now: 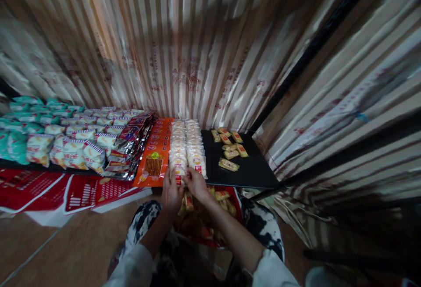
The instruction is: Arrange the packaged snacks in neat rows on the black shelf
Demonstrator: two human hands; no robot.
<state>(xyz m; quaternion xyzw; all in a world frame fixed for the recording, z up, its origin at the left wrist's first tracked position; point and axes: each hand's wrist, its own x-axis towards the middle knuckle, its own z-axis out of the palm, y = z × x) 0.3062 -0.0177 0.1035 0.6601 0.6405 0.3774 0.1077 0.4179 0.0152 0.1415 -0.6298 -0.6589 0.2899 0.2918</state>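
Observation:
Two rows of clear-wrapped white rice cracker packets (pixel 194 140) stand on the black shelf (pixel 243 177), packed front to back. At the front of the left row is a rice cracker packet (pixel 178 168) with a red label. My left hand (pixel 171 194) has its fingers closed on that packet's left edge. From the right, my right hand (pixel 197 185) pinches the same packet's lower right edge, partly covering it. Just left of the rows lies a flat orange snack bag (pixel 159 140). Small yellow-wrapped snacks (pixel 229 164) are scattered on the shelf to the right.
Silver-edged dark packs (pixel 131 142), white snack bags (pixel 74 151) and teal bags (pixel 18 144) fill the shelf's left side. An open red bag (pixel 235 208) of yellow snacks sits below, between my knees. Behind hangs a striped curtain (pixel 184 59); a black post (pixel 305 63) slants at right.

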